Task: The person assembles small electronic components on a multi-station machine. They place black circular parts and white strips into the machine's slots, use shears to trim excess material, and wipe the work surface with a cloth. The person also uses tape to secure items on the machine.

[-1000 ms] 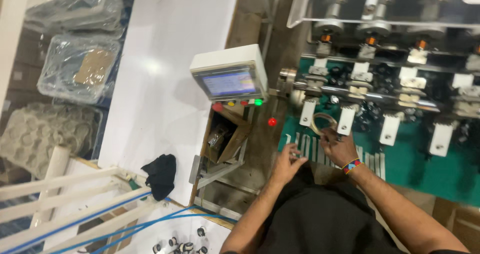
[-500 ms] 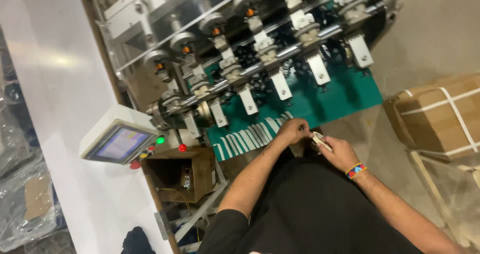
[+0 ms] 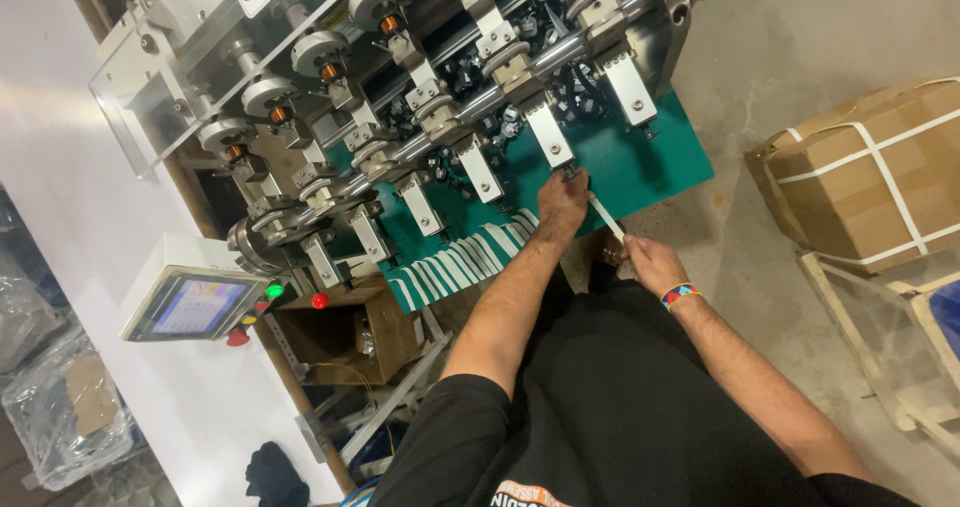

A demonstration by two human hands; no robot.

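**A:** Head view, the only one. What are the hands on?

**B:** The left hand (image 3: 562,205) reaches up to the green table (image 3: 640,162) of the machine (image 3: 420,97), near its front edge, fingers curled together at the foot of one white guide (image 3: 550,135). It seems to pinch the upper end of a thin white strip (image 3: 606,217); the fingertips are hidden, so I cannot tell how firmly. The right hand (image 3: 648,262) sits lower, just off the table's front edge, closed on the strip's lower end. The strip runs taut between them.

**A:** And the risk?

**B:** The left fingers are just below the steel shaft (image 3: 520,82) and its clamps. If that shaft turned while they are there, I judge they could be nipped. The bracelet (image 3: 679,294) on the right wrist is well apart from the moving parts, less of a worry.

**A:** The strip itself?

**B:** Pulled unevenly, it could slip from one hand or kink. More white strips (image 3: 460,262) lie in a row along the table's front left edge; a dragged forearm could knock them out of line.

**A:** Anything near the feet?

**B:** A strapped cardboard box (image 3: 870,172) on the floor to the right, well apart.
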